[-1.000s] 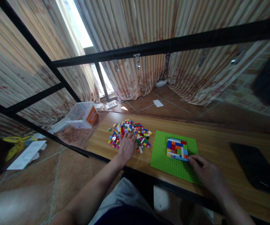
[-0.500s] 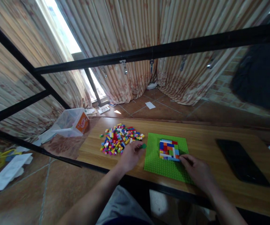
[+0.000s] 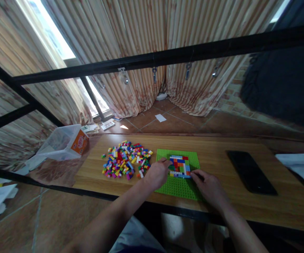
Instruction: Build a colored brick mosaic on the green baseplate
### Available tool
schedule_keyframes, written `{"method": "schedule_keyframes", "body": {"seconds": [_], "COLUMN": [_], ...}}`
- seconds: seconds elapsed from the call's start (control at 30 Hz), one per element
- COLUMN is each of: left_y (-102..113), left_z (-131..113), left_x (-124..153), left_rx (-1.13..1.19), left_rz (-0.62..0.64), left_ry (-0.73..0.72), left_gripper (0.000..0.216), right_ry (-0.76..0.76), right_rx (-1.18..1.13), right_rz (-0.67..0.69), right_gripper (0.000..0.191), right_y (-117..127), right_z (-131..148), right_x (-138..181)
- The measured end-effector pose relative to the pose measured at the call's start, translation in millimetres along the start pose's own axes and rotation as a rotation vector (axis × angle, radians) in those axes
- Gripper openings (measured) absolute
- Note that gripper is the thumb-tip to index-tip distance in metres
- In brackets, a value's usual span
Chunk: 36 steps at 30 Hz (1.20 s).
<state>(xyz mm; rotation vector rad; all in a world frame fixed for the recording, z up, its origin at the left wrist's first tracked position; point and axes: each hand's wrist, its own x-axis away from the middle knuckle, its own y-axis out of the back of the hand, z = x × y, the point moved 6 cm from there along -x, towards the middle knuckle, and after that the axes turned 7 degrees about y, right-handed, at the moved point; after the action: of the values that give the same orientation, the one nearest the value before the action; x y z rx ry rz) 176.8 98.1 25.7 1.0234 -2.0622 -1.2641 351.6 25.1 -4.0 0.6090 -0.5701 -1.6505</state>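
Observation:
A green studded baseplate (image 3: pixel 173 189) lies on the wooden table, bearing a low rectangular build of multicoloured toy bricks (image 3: pixel 180 164). My left hand (image 3: pixel 157 174) is closed in a pinch on a dark green toy brick (image 3: pixel 171 168) at the build's left side; whether that brick touches the build I cannot tell. At the lower right corner of the build, the thumb and fingertips of my right hand (image 3: pixel 209 185) are closed against its edge. Loose toy bricks (image 3: pixel 120 160) in many colours are heaped left of the baseplate, close to my left hand.
A black smartphone-like slab (image 3: pixel 250 172) lies on the table (image 3: pixel 215 158) at the right, with white paper (image 3: pixel 301 168) beyond it. On the floor at the left stands a clear plastic bin (image 3: pixel 59 140) with an orange label. A dark metal bar (image 3: pixel 141 63) crosses before the curtains.
My left hand has carried the green brick rightward from beside the baseplate to the build's left side. My right hand stays at the build's corner. The whole view has shifted slightly.

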Motion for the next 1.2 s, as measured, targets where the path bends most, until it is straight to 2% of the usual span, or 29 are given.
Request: {"method": "schedule_keyframes", "body": {"seconds": [0.37,0.6,0.93,1.03,1.2], "left_y": [0.0,2.0,1.1,-2.0,-2.6], "left_z": [-4.5,-15.4,0.1,0.0,-4.9], "left_x": [-0.4,4.4,10.9,16.2,17.6], "left_rx": [-0.008,-0.056,0.199,0.223,0.219], "left_rz": [0.057,0.037,-0.135,-0.134,-0.14], "left_ry": [-0.021,-0.016,0.191,0.248,0.261], "left_gripper": [0.025,0.037,0.041,0.04,0.042], "right_ry": [0.017,0.005,0.029,0.031,0.003], "right_rx": [0.027,0.011,0.012,0.013,0.01], "right_rz": [-0.004,0.017,-0.004,-0.011,-0.005], "right_gripper": [0.034,0.035,0.034,0.033,0.033], "right_y": [-0.4,-1.5,-2.2,-2.6,-2.2], "right_z": [-1.8,-1.7,-2.1,-1.6,-1.1], "right_x": [-0.9,-1.0,-1.1,-1.5,-1.4]}}
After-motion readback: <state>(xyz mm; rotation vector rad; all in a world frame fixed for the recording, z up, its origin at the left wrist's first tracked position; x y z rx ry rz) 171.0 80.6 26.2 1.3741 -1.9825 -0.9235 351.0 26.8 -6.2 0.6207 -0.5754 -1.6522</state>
